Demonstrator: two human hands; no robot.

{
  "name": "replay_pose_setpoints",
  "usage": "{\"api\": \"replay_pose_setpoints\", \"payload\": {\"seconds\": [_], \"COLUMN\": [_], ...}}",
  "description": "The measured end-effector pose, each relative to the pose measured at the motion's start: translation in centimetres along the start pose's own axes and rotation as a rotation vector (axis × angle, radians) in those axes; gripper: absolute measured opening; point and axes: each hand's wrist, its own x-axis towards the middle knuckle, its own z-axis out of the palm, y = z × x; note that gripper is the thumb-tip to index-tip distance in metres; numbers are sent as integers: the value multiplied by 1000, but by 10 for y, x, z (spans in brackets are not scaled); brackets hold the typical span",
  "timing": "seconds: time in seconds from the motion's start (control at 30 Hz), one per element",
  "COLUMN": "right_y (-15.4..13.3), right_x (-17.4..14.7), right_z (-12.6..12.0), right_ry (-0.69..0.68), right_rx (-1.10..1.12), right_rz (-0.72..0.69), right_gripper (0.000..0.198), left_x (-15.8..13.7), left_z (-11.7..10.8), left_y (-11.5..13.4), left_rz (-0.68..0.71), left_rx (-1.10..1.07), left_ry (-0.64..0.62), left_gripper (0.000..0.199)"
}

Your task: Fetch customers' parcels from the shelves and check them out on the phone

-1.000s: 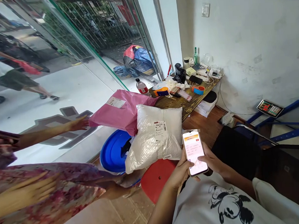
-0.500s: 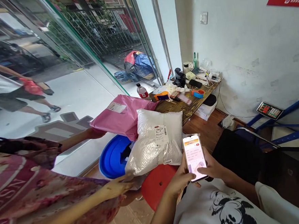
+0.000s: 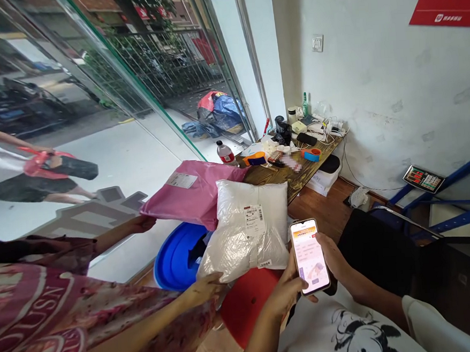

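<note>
I hold a smartphone (image 3: 311,259) with a lit screen, tilted toward me. My left hand (image 3: 289,287) wraps its left side and lower end, the thumb at the screen's lower left edge. Along the phone's right side, my right hand (image 3: 334,260) has its thumb at the upper right of the screen; its other fingers are mostly hidden. Beyond the phone lies a puffy white parcel (image 3: 239,240) with a printed label. Another person's hand (image 3: 205,290) touches its lower left corner. That person's other hand (image 3: 144,223) is at the edge of a pink parcel (image 3: 184,201).
A red stool (image 3: 247,304) and a blue bin (image 3: 169,266) stand below the parcels. The wooden table (image 3: 299,177) bears a bottle (image 3: 225,154), tape and cables. At right are a black chair (image 3: 369,247) and a scale display (image 3: 423,179). A passer-by (image 3: 12,164) walks outside the glass.
My right thumb has moved from the lower screen up to its upper right edge. The other person's nearer hand has shifted right onto the white parcel's corner. The passer-by outside has moved.
</note>
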Motion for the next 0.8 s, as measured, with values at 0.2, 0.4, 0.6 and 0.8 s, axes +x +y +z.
{"api": "replay_pose_setpoints", "payload": {"seconds": [0.2,0.4,0.6,0.8], "right_y": [-1,-9,-17,-32], "right_x": [-12,-20,-15,14], "right_z": [-2,3,8,18], "right_ry": [1,-88,-121,-123], "right_rx": [-208,-275,-248,-149], "right_rz": [-334,-465,-481,-318], "right_gripper": [64,64,65,50], "left_x": [2,17,21,15], "left_z": [0,-27,-35,-27], "left_y": [10,-2,-1,6], "left_rz": [25,85,123,116], "left_rx": [-2,-69,-90,-6], "left_ry": [42,87,111,155], "left_gripper": [114,115,128,122]}}
